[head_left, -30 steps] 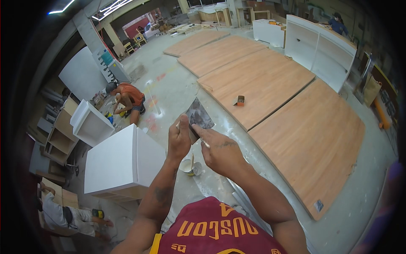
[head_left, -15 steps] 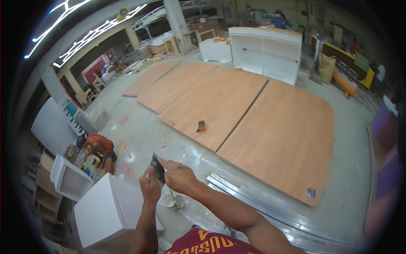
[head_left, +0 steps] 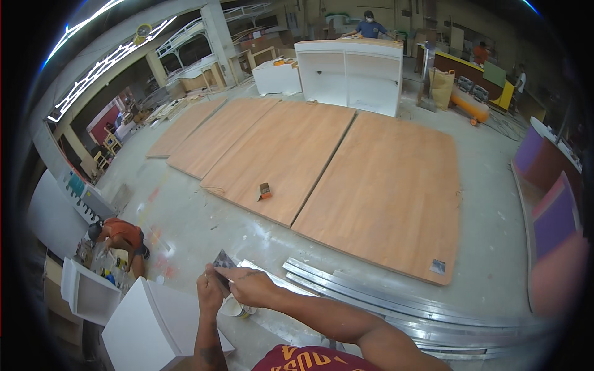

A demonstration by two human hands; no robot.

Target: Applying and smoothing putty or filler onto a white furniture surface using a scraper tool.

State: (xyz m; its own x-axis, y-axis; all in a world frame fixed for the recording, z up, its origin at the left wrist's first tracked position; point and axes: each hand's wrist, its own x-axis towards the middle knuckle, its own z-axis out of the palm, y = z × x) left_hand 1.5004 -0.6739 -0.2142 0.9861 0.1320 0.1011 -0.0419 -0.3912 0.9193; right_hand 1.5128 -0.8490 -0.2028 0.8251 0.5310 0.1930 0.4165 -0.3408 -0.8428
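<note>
Both of my hands are raised in front of me over the floor, close together around a thin dark grey plate (head_left: pixel 224 260) with a straight edge and pale smears. My left hand (head_left: pixel 210 290) is closed on its near left side. From the right, my right hand (head_left: pixel 252 286) pinches it, the index finger lying across its face. Whether the plate has a handle is hidden by my fingers. Just below my hands stands a small pail (head_left: pixel 234 308) with whitish stuff in it. A white cabinet (head_left: pixel 145 324) is by my left forearm.
Large wood-faced panels (head_left: pixel 383 198) lie on the floor ahead, with a small box (head_left: pixel 265 191) on one. Metal channels (head_left: pixel 352 290) lie nearer, right of my hands. A co-worker (head_left: pixel 124 238) crouches at left; another person (head_left: pixel 370 28) stands behind a white shelf unit (head_left: pixel 349 74).
My view has swung to the right, so the surroundings sit further left. My hands are slightly lower, and the right fingers have shifted over the plate, which both hands still hold.
</note>
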